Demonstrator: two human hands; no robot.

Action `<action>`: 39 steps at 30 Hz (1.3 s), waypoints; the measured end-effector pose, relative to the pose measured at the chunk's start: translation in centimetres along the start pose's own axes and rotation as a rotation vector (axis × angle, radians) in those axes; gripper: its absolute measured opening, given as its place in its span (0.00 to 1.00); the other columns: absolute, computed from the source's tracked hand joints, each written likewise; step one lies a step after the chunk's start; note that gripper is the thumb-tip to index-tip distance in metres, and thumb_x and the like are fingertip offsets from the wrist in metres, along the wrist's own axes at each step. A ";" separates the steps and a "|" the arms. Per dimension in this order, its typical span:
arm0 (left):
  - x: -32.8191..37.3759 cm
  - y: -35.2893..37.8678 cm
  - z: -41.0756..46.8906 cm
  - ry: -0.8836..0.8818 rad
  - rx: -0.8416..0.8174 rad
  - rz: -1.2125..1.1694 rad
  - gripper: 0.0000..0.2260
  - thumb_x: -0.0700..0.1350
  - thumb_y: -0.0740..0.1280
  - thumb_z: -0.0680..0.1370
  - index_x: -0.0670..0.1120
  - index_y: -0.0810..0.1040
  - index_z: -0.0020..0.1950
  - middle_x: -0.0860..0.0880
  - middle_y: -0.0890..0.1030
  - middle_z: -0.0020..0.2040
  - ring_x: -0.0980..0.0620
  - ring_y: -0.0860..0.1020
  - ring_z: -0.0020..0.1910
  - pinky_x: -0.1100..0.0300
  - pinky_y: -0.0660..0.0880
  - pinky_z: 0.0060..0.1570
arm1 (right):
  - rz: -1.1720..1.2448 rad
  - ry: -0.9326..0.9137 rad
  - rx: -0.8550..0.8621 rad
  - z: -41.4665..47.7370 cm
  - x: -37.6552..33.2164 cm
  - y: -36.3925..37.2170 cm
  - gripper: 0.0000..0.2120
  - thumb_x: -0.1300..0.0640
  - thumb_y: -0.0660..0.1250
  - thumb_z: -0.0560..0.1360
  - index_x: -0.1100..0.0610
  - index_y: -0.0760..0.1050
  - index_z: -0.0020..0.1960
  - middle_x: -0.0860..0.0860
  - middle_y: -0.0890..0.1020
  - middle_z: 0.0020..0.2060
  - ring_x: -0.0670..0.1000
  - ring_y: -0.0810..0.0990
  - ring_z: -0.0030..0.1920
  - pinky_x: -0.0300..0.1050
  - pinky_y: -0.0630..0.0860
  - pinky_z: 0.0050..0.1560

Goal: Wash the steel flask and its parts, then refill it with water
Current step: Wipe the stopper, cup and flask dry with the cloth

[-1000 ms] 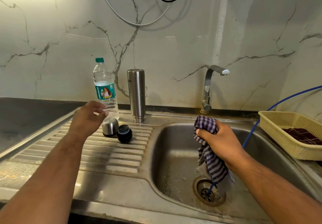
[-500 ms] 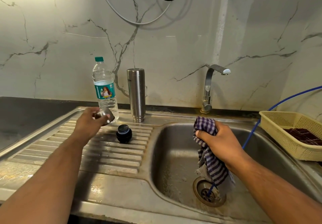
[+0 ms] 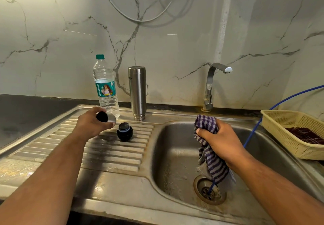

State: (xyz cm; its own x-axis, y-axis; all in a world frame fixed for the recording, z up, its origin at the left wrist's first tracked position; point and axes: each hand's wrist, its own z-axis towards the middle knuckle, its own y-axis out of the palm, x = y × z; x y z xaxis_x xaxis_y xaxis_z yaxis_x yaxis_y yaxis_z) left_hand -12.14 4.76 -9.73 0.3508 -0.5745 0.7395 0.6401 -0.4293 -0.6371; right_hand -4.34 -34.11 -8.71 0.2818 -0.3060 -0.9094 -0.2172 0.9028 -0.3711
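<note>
the left hand's fingers [image 3: 100,110] are curled round the flask's small steel cap [image 3: 110,118], thumb below and the rest over the top, holding it clear of the ribbed drainboard [image 3: 105,154] with its dark open mouth turned toward the wrist, probably so that the inside can be wiped. the left hand [image 3: 89,125] hangs palm down over the drainboard's back half, forearm reaching in from the near left corner. the right hand's fingers [image 3: 201,132] are clenched on a bunched checked cloth [image 3: 210,161], whose loose tail hangs into the sink basin [image 3: 171,156] so that drips fall toward the drain; that right hand [image 3: 222,139] sits above the basin's middle, wrist bent down. just right of the cap, the black stopper [image 3: 124,131] rests on the ribs. the steel flask [image 3: 137,93] stands mouth down at the drainboard's back edge, seemingly to drain, with a water bottle [image 3: 106,88] just beside it, likely for the refill. the tap [image 3: 210,84] rises behind the basin.
</note>
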 end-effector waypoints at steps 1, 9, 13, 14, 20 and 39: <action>0.1 0.0 0.0 0.012 -0.015 0.029 0.32 0.51 0.83 0.67 0.49 0.75 0.67 0.45 0.82 0.56 0.47 0.78 0.53 0.54 0.76 0.55 | -0.003 0.001 0.000 0.0 0.0 0.0 0.15 0.51 0.72 0.78 0.45 0.76 0.64 0.41 0.82 0.51 0.41 0.80 0.50 0.36 0.71 0.44; -0.1 0.1 0.2 0.013 -0.053 0.230 0.31 0.59 0.78 0.70 0.47 0.76 0.68 0.44 0.82 0.59 0.47 0.77 0.51 0.55 0.73 0.50 | -0.020 0.003 -0.007 0.1 0.1 0.0 0.17 0.50 0.72 0.78 0.45 0.75 0.66 0.40 0.81 0.51 0.40 0.79 0.50 0.35 0.71 0.45; 0.4 -0.6 -0.5 -0.020 -0.096 0.238 0.37 0.61 0.79 0.69 0.46 0.73 0.72 0.42 0.80 0.65 0.43 0.77 0.60 0.51 0.74 0.58 | -0.032 -0.006 -0.006 0.1 0.2 0.0 0.19 0.51 0.72 0.78 0.46 0.75 0.68 0.38 0.80 0.50 0.39 0.78 0.50 0.33 0.70 0.45; 0.9 -1.0 -0.8 -0.019 -0.095 0.235 0.38 0.60 0.79 0.68 0.45 0.73 0.73 0.42 0.79 0.67 0.41 0.77 0.63 0.49 0.73 0.61 | -0.033 -0.005 -0.006 0.2 0.2 0.0 0.19 0.51 0.71 0.78 0.47 0.75 0.68 0.38 0.80 0.50 0.38 0.78 0.50 0.33 0.70 0.45; 7.3 -0.3 -1.5 0.154 0.127 -0.148 0.21 0.49 0.78 0.73 0.47 0.79 0.64 0.48 0.82 0.59 0.47 0.80 0.57 0.56 0.73 0.55 | -0.045 0.011 -0.022 0.2 0.1 0.0 0.20 0.52 0.71 0.78 0.46 0.73 0.70 0.39 0.80 0.53 0.38 0.78 0.51 0.32 0.70 0.46; 14.5 7.9 1.8 -0.002 0.074 -0.237 0.31 0.50 0.78 0.73 0.42 0.72 0.71 0.40 0.80 0.64 0.37 0.79 0.60 0.42 0.77 0.60 | -0.159 -0.041 -0.069 1.4 1.1 -0.4 0.19 0.48 0.72 0.74 0.41 0.75 0.64 0.40 0.81 0.57 0.38 0.78 0.57 0.34 0.72 0.64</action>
State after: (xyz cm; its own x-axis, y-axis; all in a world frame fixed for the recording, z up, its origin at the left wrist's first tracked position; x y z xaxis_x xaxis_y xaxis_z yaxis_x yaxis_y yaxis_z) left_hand -0.77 -5.72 -3.63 0.1859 -0.4627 0.8668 0.7527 -0.5000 -0.4283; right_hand -2.68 -34.37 -9.27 0.3549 -0.4294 -0.8304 -0.2305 0.8207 -0.5229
